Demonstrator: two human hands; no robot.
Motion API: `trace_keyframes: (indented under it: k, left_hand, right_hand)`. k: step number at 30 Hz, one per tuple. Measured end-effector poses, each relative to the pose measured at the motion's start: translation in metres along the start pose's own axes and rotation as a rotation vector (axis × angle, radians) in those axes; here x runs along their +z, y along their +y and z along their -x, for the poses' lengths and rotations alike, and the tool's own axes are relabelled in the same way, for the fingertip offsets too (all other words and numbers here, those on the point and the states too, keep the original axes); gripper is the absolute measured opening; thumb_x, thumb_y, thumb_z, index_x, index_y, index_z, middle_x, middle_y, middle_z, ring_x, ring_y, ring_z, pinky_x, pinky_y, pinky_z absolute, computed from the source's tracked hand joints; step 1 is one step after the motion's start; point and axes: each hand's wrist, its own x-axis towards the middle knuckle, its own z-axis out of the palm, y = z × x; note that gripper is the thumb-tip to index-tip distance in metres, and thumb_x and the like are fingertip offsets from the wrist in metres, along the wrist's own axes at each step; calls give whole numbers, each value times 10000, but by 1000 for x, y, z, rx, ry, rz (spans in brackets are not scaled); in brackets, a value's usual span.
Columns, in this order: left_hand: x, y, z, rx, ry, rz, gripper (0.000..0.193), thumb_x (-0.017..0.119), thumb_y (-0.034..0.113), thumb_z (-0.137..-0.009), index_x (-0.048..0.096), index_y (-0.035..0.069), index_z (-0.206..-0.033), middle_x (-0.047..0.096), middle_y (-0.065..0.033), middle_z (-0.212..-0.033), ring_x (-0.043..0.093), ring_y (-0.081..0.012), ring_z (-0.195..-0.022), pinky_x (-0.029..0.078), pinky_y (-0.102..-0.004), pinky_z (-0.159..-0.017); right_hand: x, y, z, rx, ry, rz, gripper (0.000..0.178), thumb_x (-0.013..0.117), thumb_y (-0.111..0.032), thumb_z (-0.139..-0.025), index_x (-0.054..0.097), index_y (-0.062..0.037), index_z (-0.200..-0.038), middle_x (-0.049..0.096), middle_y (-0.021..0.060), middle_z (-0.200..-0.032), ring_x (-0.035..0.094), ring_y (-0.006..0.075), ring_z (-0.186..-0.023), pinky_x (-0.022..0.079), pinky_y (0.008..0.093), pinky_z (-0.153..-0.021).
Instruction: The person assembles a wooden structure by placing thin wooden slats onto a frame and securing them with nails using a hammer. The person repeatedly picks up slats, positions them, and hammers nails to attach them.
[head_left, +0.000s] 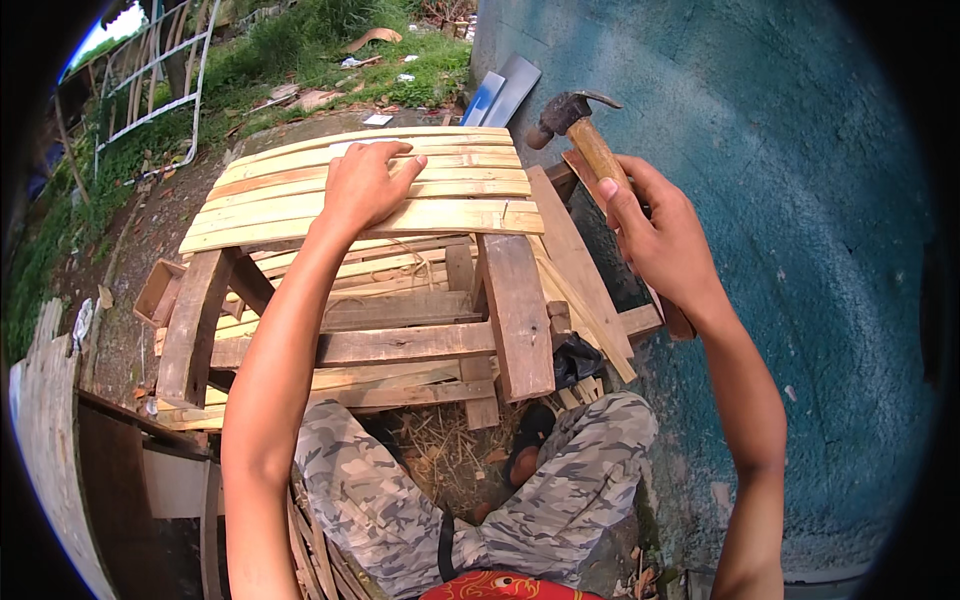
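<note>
My right hand is closed round the wooden handle of a claw hammer, raised to the right of a small wooden bench. The hammer's dark head points up and to the left, apart from the bench. Pale bamboo slats lie side by side across the bench top. On them rests my left hand, thumb apart from the fingers, pressing down with nothing visible in its grip. A thin nail stands upright near the right end of the nearest slat.
More slats and boards are stacked under and behind the bench legs. A rough teal wall closes off the right side, with wooden planks leaning by it. A wooden box sits at the left. My camouflage trousers are close in front.
</note>
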Motion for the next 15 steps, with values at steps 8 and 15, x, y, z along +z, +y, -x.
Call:
trace_keyframes:
  k: [8,15]
  left_hand:
    - [13,-6,4,-105,-117,-199,609,434,541,-1015,651,67,-1330,627,-175,-1357,563,-383,-1265,410,-509,-1091]
    - [12,-8,7,-103,-125,-149,622,407,531,-1025,638,43,-1335,597,-204,-1389,521,-370,-1322,373,-550,-1107]
  right_hand:
    - [23,-7,0,-145,-135,330,296,577,-222,-1030,623,8,-1210,655,256,-785,643,458,-765,491,470,-701]
    - [-13,-40,-17,-211,244,-2,345,563,-261,-1058,611,12,-1264,689,141,-838,589,144,-660,503,351,-637]
